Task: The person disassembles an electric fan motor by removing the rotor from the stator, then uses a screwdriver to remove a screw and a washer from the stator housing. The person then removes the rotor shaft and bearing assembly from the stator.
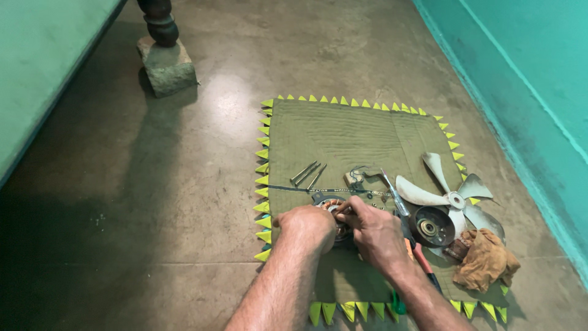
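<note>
Two bare forearms are reaching down from the bottom of the frame onto a green mat [343, 132] edged with yellow triangles, spread on a concrete floor [184, 184]. The left hand [308, 225] is curling closed over a small motor stator [334, 211] with copper windings, which is sitting near the mat's front left, while the right hand [375, 232] is pinching a thin part at its top edge between fingertips.

The stator looks dense and rigid for its size, best gripped by its metal outer frame; the fine copper wire appears fragile and easily nicked.

Three long bolts [308, 174] are lying just behind the hands, apart from them. A screwdriver [393, 195] is resting beside the right hand, with a red-handled tool [422, 260] partly under the wrist. A round black motor cover [432, 227] is sitting against a pale plastic fan blade [450, 196], and a crumpled brown rag [486, 260] is lying at the mat's right corner. A dark turned furniture leg [159, 21] is standing on a stone block [166, 67], well apart.
</note>
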